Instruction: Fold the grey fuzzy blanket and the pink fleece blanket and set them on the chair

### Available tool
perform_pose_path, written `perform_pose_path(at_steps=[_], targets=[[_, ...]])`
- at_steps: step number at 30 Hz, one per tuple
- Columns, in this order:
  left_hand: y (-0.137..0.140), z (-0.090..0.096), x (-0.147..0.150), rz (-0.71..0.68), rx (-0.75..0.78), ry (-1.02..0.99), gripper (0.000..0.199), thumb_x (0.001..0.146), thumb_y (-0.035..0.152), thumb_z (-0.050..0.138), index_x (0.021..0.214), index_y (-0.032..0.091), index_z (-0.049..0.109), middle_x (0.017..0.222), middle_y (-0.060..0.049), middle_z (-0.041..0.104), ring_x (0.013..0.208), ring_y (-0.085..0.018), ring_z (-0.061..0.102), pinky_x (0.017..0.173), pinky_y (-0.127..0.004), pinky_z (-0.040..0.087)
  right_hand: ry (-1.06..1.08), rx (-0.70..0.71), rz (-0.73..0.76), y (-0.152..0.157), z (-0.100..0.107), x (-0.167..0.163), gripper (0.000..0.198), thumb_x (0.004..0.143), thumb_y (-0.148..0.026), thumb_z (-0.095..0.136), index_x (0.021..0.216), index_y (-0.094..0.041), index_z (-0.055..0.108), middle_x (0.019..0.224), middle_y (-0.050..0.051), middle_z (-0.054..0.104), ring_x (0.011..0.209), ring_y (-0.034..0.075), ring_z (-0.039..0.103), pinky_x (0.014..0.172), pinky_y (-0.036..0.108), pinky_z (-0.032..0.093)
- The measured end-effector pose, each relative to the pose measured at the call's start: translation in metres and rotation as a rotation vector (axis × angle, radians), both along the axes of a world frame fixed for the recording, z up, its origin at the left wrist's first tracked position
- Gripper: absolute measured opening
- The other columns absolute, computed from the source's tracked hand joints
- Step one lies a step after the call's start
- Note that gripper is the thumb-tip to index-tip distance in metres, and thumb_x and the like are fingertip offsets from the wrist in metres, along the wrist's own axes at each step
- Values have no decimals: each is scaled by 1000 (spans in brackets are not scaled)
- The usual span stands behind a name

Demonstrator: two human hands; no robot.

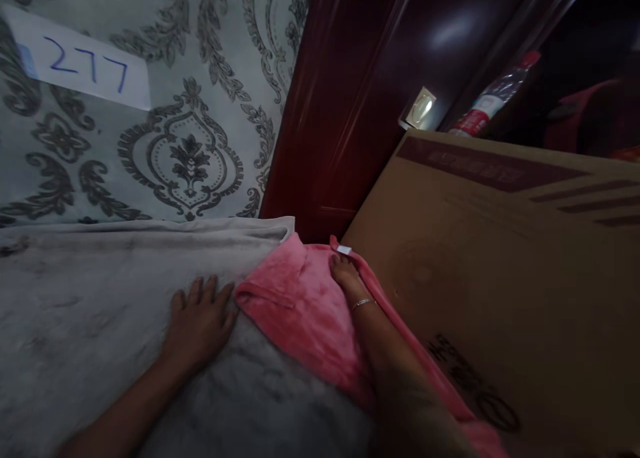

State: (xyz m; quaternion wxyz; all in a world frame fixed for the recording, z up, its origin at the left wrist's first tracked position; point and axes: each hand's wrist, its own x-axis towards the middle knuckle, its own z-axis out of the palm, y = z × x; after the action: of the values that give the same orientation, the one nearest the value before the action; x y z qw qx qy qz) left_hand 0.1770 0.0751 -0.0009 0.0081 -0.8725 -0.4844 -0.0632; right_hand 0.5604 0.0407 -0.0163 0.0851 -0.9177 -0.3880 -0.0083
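Note:
My left hand (201, 321) lies flat on a grey plush blanket (120, 311), fingers spread, close to the folded edge of a pink plush blanket (295, 311). On that pink blanket, near its far right corner, rests my right hand (345, 271), which wears a thin bracelet. Its fingers stretch out over the cloth beside a small white label (344, 250). The pink blanket's near-left part is folded into a point over the grey one. My right forearm hides some of the pink cloth.
A large cardboard box (475, 278) stands along the right side. Behind it are a plastic bottle (493, 98) with a red cap and a dark red wooden panel (320, 131). A paper marked 277 (80, 58) hangs on the patterned wall (220, 58).

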Motion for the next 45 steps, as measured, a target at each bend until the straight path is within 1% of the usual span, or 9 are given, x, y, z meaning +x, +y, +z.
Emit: perform_pose_path(at_steps=[7,14,22,26,30,33,35,41,45], targets=[[2,2,-2,-63,73,-39,60,95,40,29,145,17,52,153,-21,43,142,-45,35,106,-63,33,65,-163,-13,-102,14,-31,55,104,-40,35,156,-25,33,165,10,26,149,28,27,117,49,28],[-5,22,-6,-141,5,-88,64,95,46,21,137,12,55,144,-27,45,134,-48,38,100,-65,35,108,-227,-95,-212,42,-72,40,103,-38,42,127,-17,67,131,15,66,121,24,62,100,30,45],[-9,37,-11,-185,-88,-105,69,96,51,12,135,9,52,141,-27,44,131,-48,36,99,-65,34,0,-183,-345,-327,71,-135,28,95,-34,56,107,-15,72,112,21,72,108,33,67,88,40,49],[-11,43,-11,-195,-110,-94,72,96,53,10,137,8,50,139,-27,44,130,-47,37,101,-66,33,-5,-49,-266,-345,68,-176,21,95,-27,52,101,-19,70,104,14,74,99,26,69,84,33,49],[-14,48,-8,-142,-128,-64,68,96,51,14,137,11,50,139,-26,46,129,-45,38,101,-64,34,493,369,74,-352,39,-196,34,86,-53,61,78,-21,67,73,3,70,66,19,66,63,28,52],[-17,52,-5,-145,-137,-71,68,95,52,15,136,10,51,141,-27,45,131,-46,37,101,-65,33,489,745,-280,-358,24,-170,39,84,-58,55,80,-20,63,66,2,65,55,18,62,52,27,50],[-18,53,-5,-148,-143,-84,70,95,52,14,136,9,50,142,-28,43,133,-47,35,102,-65,31,376,841,-472,-364,18,-143,35,86,-53,49,87,-20,61,70,3,65,58,18,63,51,26,50],[-15,49,-5,-140,-136,-66,70,95,52,12,137,11,50,140,-26,45,131,-45,37,101,-63,33,309,800,-687,-370,-9,-103,27,83,-43,51,82,-19,63,56,2,60,56,22,64,51,29,52],[-12,44,-5,-136,-119,-74,69,95,51,12,137,12,50,140,-26,44,131,-46,35,102,-65,32,186,744,-762,-375,-21,-103,18,76,-34,57,81,-19,65,69,9,69,77,29,70,63,34,55]])
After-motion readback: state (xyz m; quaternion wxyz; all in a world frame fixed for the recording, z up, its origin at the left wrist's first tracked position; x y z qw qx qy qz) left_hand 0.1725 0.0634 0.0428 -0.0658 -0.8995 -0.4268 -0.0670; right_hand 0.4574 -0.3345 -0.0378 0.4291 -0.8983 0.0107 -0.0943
